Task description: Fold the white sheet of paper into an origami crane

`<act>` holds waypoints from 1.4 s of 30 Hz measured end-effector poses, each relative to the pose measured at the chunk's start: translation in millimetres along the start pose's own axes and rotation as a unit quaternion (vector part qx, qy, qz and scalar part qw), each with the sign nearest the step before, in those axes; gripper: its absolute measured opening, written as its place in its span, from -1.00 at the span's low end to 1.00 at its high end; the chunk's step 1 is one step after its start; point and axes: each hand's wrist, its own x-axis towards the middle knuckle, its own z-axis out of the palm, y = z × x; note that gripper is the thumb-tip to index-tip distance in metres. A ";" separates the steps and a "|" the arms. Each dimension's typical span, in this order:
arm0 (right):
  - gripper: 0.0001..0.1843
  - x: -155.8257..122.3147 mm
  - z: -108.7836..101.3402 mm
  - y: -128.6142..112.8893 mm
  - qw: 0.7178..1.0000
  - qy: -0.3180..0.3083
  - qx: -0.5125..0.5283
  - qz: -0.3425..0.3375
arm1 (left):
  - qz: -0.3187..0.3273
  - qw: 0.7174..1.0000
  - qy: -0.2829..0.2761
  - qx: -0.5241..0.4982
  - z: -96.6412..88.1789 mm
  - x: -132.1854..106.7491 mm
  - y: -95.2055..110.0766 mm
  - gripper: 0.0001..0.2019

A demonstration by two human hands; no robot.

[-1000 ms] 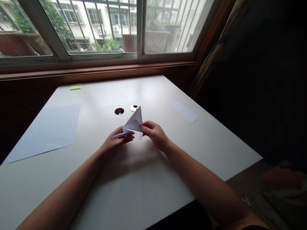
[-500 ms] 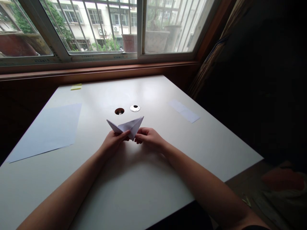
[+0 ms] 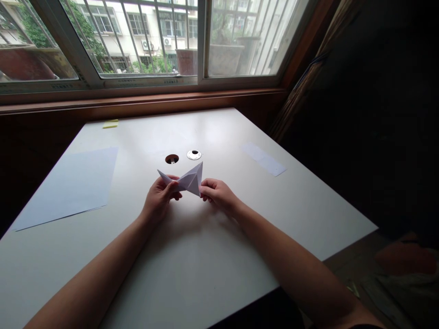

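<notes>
A folded piece of white paper (image 3: pixel 192 179) with pointed corners is held up between my hands, above the near middle of the white table (image 3: pixel 212 256). My left hand (image 3: pixel 161 194) grips its left part, thumb on the near face and fingers behind. At the lower right corner, my right hand (image 3: pixel 216 193) pinches the paper between thumb and fingers. One point of the paper sticks up at the right, another at the upper left. The fingertips behind the paper are partly hidden.
Large white sheets (image 3: pixel 72 185) lie at the left. A narrow paper strip (image 3: pixel 264 158) lies to the right. Beyond my hands are a round hole (image 3: pixel 172 159) and a silver round cover (image 3: pixel 194 155). Yellow paper (image 3: pixel 110 124) rests by the far left edge, below the window (image 3: pixel 137 41).
The folded paper has turned, its right side now showing a steeper, wider face. My right hand has shifted slightly right and up and now pinches the lower right corner.
</notes>
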 end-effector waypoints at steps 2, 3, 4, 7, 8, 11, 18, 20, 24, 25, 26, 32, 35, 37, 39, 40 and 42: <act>-0.80 -0.8 0.3 -1.1 1.000 -0.001 0.001 -0.001 | 0.008 1.000 0.010 0.008 -0.3 0.3 -0.7 -0.61; -0.80 -1.3 0.5 -1.7 1.000 0.000 0.001 -0.001 | 0.011 1.000 0.015 0.013 -0.1 0.2 -0.4 -0.61; -0.81 -1.7 0.8 -2.3 1.000 0.001 0.000 0.000 | 0.014 1.000 0.018 0.017 0.3 0.1 0.2 -0.62; -0.82 -2.6 1.1 -3.7 1.000 -0.006 -0.007 0.002 | 0.024 0.999 0.016 0.020 1.6 -0.4 1.9 -0.63; -0.82 -2.5 0.9 -3.7 1.000 -0.010 -0.009 0.001 | 0.027 0.999 0.013 0.020 1.9 -0.5 2.1 -0.63; -0.79 -0.9 -0.1 -1.4 1.000 -0.016 -0.014 -0.006 | 0.030 0.999 0.014 0.018 2.1 -0.3 1.4 -0.64; -0.50 2.7 -0.6 7.9 0.998 0.012 0.044 -0.032 | 0.023 1.000 0.008 0.014 3.0 -0.4 1.5 -0.66; -0.40 2.2 -0.2 7.7 0.998 0.017 0.054 -0.037 | 0.019 1.000 0.008 0.016 3.1 -0.4 1.9 -0.65; -0.47 2.3 0.3 6.5 0.998 0.022 0.033 -0.045 | 0.014 1.000 0.010 0.011 1.7 -0.1 1.4 -0.64; -0.50 2.6 0.2 6.6 0.998 0.023 0.021 -0.052 | 0.013 1.000 0.010 0.007 1.3 0.0 1.3 -0.64; -0.52 2.9 -0.1 6.9 0.998 0.023 0.008 -0.062 | 0.012 1.000 0.009 0.003 1.1 0.0 1.3 -0.65; -0.50 0.7 -2.3 8.9 0.989 -0.007 -0.064 -0.132 | 0.024 0.999 -0.013 -0.018 1.2 -1.0 2.4 -0.66; -0.57 -1.4 -2.6 7.0 0.987 0.009 -0.077 -0.143 | 0.031 0.999 -0.025 -0.011 0.5 -1.2 1.0 -0.67; -0.59 -1.6 -2.9 5.1 0.986 0.030 -0.051 -0.158 | 0.036 0.999 -0.024 -0.003 -0.3 -1.1 -0.6 -0.68; -0.56 -1.1 -3.2 3.6 0.984 0.050 -0.021 -0.171 | 0.042 0.999 -0.014 0.004 -0.5 -1.1 -1.5 -0.69; -0.55 -0.8 -3.2 3.1 0.982 0.058 -0.009 -0.178 | 0.046 0.999 -0.007 0.005 -0.2 -1.2 -1.6 -0.70; -0.57 -0.7 -2.8 2.9 0.980 0.069 0.011 -0.187 | 0.057 0.998 -0.001 0.008 0.8 -1.9 -0.8 -0.72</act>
